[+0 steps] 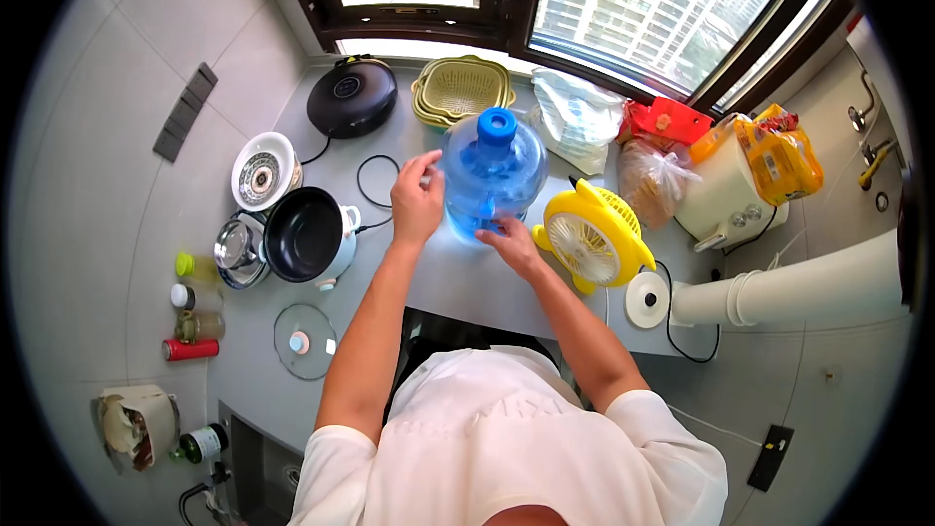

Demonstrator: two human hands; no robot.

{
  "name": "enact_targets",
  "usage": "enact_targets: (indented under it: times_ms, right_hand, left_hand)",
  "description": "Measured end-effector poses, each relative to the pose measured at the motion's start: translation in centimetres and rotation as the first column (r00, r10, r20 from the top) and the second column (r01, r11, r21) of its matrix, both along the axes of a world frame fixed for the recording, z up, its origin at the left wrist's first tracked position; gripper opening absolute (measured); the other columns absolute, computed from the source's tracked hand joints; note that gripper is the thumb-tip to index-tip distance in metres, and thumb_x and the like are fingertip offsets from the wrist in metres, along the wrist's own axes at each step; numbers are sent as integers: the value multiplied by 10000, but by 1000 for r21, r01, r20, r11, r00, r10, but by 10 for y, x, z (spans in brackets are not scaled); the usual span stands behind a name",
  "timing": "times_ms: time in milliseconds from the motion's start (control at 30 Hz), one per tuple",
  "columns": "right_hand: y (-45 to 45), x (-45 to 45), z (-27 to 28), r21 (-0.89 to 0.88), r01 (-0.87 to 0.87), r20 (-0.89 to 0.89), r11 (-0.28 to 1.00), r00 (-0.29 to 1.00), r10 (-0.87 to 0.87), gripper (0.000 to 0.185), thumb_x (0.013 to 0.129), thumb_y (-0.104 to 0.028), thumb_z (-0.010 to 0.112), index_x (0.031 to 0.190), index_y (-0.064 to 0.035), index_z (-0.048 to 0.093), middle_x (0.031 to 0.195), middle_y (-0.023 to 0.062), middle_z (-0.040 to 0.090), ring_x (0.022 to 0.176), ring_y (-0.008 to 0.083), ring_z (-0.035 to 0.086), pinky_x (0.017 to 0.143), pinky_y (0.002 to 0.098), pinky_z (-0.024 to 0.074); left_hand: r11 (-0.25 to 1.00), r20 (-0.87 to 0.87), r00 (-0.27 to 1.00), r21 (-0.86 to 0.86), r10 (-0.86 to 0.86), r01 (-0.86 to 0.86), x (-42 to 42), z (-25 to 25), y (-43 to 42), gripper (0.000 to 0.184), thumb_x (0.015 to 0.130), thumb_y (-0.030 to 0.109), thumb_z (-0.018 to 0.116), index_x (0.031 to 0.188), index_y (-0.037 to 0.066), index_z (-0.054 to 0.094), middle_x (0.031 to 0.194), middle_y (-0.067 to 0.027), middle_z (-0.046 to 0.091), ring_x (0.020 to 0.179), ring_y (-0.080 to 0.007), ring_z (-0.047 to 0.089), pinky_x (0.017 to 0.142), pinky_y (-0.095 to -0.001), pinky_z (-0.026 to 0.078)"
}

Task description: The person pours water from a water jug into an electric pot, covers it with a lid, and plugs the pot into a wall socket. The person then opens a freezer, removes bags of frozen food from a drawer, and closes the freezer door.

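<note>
A large blue water bottle with a blue cap stands upright on the grey counter. Beside its left side is my left hand, fingers apart and close to the wall of the bottle; whether they touch it is unclear. At the front of the bottle, low down, my right hand rests near the handle with its fingers spread. Just right of that hand sits a yellow fan. Behind the bottle is a stack of yellow-green baskets.
A black pan, bowls, a pot and a glass lid lie to the left. On the right are plastic bags, a white appliance and a white pipe. A sink is at lower left.
</note>
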State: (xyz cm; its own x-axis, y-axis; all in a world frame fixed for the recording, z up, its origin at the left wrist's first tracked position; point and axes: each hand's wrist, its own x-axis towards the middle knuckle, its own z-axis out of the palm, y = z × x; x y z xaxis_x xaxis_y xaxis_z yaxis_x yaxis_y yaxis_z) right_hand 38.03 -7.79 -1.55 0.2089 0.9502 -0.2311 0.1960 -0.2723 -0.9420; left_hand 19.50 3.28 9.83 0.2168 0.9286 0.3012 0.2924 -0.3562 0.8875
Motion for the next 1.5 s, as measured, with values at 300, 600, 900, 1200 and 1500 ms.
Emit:
enact_targets:
  times_ms: [300, 600, 900, 1200, 1500]
  right_hand:
    - [-57, -14, 65, -194, 40, 562, 980, 824, 77, 379, 882, -229, 760, 1227, -73, 753, 1111, 215, 777, 935, 379, 755, 866, 463, 590]
    - [14, -38, 234, 437, 103, 706, 894, 577, -411, 412, 942, -457, 753, 1154, -105, 722, 983, 149, 766, 879, 350, 769, 777, 471, 598]
    - [36, -20, 252, 10, -192, 879, 981, 469, 83, 543, 911, -466, 767, 1353, -158, 703, 1200, 223, 711, 1065, 406, 725, 950, 471, 578]
    - [43, -32, 251, -20, -55, 848, 998, 528, 46, 580, 901, -384, 746, 1438, -183, 654, 1388, 168, 637, 1280, 386, 618, 1023, 464, 546]
    - [39, -29, 247, 37, -93, 871, 995, 491, 14, 549, 915, -408, 741, 1412, -190, 667, 1301, 170, 675, 1205, 369, 663, 981, 452, 558]
  left_hand:
    - [957, -90, 972, 178, -216, 229, 9, 11, 16, 371, 958, 52, 678, 1329, 44, 694, 1359, -163, 704, 1301, -375, 637, 1120, -463, 489]
    - [832, -233, 926, 412, -298, 371, -2, -23, 15, 369, 988, 119, 697, 1342, 14, 679, 1398, -183, 686, 1424, -463, 535, 1200, -518, 417]
    - [849, -217, 929, 385, -300, 363, -9, -24, 12, 401, 1003, 193, 694, 1370, 32, 682, 1442, -164, 668, 1458, -437, 503, 1215, -504, 395]
    - [849, -243, 924, 377, -294, 369, -9, -24, 14, 413, 1012, 218, 689, 1386, 42, 676, 1464, -159, 656, 1470, -436, 491, 1227, -501, 382]
    - [849, -245, 922, 374, -299, 374, -9, -24, 15, 419, 1014, 220, 692, 1396, 47, 670, 1472, -153, 652, 1479, -434, 481, 1227, -501, 379]
